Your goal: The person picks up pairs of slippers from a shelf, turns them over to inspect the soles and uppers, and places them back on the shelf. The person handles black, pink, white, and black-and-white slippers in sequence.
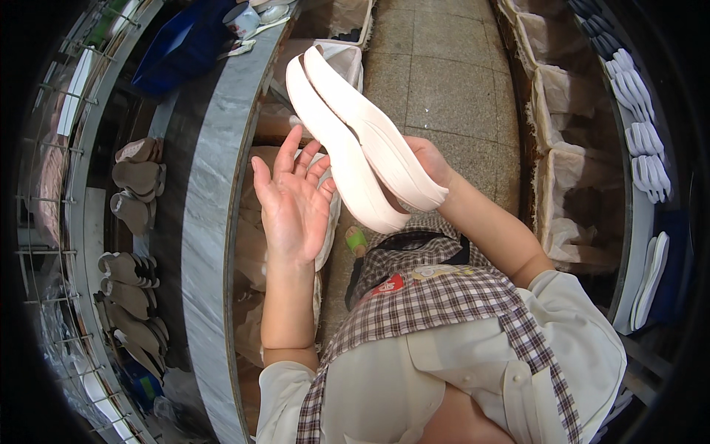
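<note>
Pale soles (344, 148), a pair side by side, are up in the air ahead of you, over the tiled floor (444, 81) and right of the grey marbled counter (211, 192). Beyond your checked apron (399, 318), your right hand (429, 161) grips their right edge, fingers mostly hidden behind. Your left hand (296, 211) is open, palm up, fingers loosely spread at the left edge; you can't tell whether they touch.

Soles (342, 144): smooth, matt, foam- or rubber-like. Bench (207, 207): smooth, marble-look top. Floor (436, 81): speckled stone-look tile. Apron (414, 303), shirt (458, 344): matt cloth. Tub (170, 52): plastic. Liners (555, 103): thin, crinkled, film or cloth unclear.
</note>
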